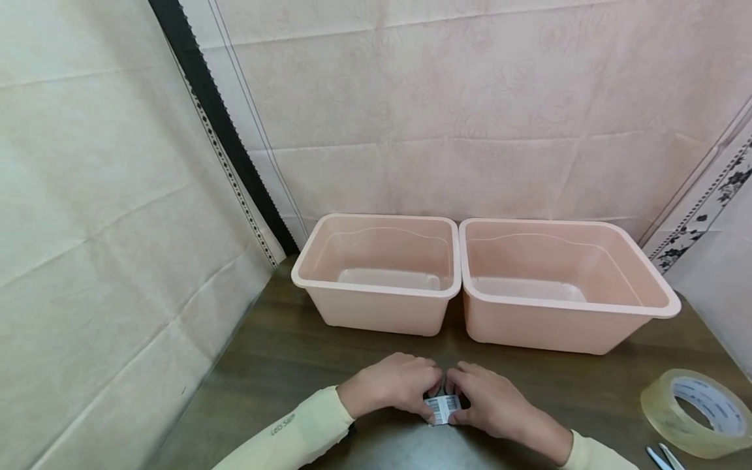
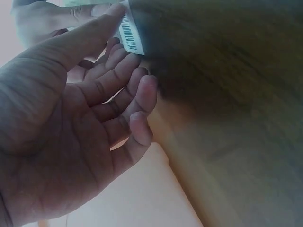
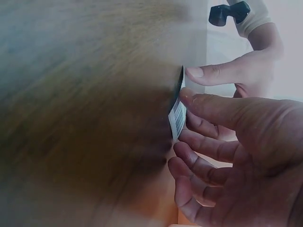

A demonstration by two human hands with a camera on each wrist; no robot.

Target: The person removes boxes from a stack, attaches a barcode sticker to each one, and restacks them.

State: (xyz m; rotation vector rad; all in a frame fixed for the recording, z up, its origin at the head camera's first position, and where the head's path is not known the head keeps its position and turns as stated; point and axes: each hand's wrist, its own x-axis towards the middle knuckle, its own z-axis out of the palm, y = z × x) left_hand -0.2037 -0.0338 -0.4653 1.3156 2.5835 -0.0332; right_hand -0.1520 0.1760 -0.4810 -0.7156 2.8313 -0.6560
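A small flat item with a white barcode label is held between both hands just above the table. My left hand pinches its left side, thumb on the label and fingers bent behind. On the opposite side, my right hand grips it the same way. In the left wrist view the barcode face shows beyond the thumb of the left hand. A dark edge runs along the label in the right wrist view, by the right hand's thumb. Fingers hide the rest of it.
Two pale pink plastic bins, a left one and a larger right one, stand side by side behind the hands. A roll of clear tape lies at the right, with a light-blue pointed tool near it. Pale cloth hangs behind the table.
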